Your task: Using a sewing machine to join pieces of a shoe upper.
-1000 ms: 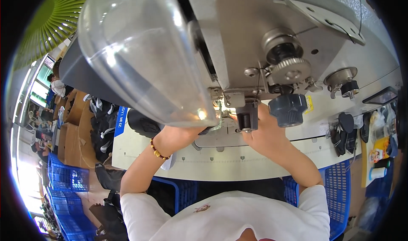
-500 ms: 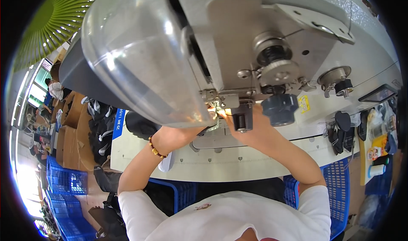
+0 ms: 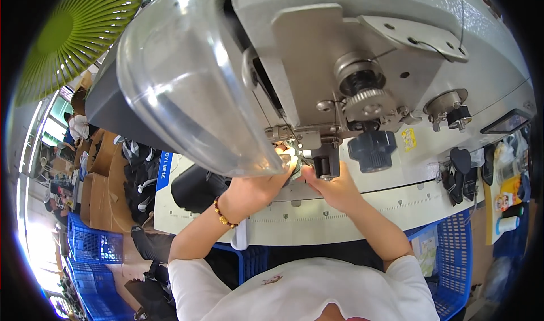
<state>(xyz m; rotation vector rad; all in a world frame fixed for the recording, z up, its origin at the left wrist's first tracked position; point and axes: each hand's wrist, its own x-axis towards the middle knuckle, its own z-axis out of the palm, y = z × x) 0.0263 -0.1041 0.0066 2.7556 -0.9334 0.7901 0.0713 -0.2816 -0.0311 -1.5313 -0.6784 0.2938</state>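
Both my hands are under the head of a large sewing machine (image 3: pixel 314 71), close to its lit needle area. My left hand (image 3: pixel 258 192) has its fingers curled together beside the needle, partly behind the clear guard (image 3: pixel 175 83); what they pinch is too small to make out. My right hand (image 3: pixel 338 190) is on the other side, thumb pointing at the needle, its other fingers hidden behind the machine's parts. A black padded piece (image 3: pixel 195 190) lies left of my left hand. Below that wrist, a white rounded piece (image 3: pixel 241 236) lies at the table edge.
A pale table (image 3: pixel 294 222) with a ruler scale curves before me. Blue baskets (image 3: pixel 453 264) stand below it. Cardboard boxes (image 3: pixel 107 193) and a heap of black-and-white pieces (image 3: pixel 136 173) are on the left. A green fan (image 3: pixel 56 32) is upper left; thread spools (image 3: pixel 506 224) are right.
My right hand has drawn back from the needle and down, its thumb now apart from the left hand. The view has shifted slightly, and the black piece shows more.
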